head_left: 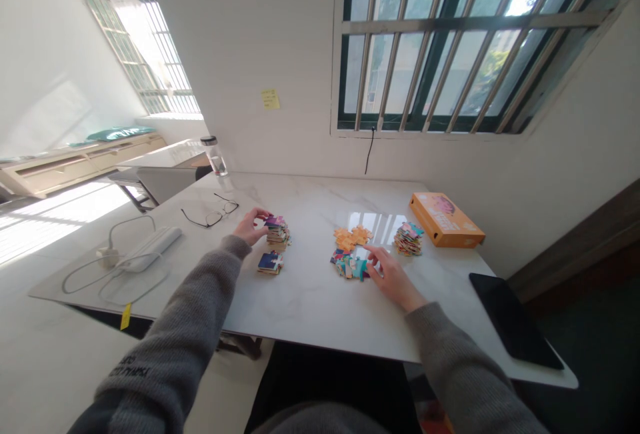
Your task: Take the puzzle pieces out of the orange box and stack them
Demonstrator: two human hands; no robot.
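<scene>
My left hand (252, 226) is at the tall stack of puzzle pieces (277, 234), its fingers curved against the purple piece on top. Just below that stack lies a short pile with a dark blue piece (270, 261) uppermost. My right hand (390, 275) touches the right end of a spread of teal and multicoloured pieces (350, 266), thumb and index finger close to a teal piece. Orange pieces (353, 238) lie directly behind this spread. Another stack of mixed pieces (409, 239) stands to the right, beyond my right hand.
An orange box (446, 219) lies at the back right, with a black tablet (515, 319) nearer the right edge. On the left are glasses (213, 219), a white power strip (153, 249) with a looping cable, and a clear bottle (215, 156) near the wall.
</scene>
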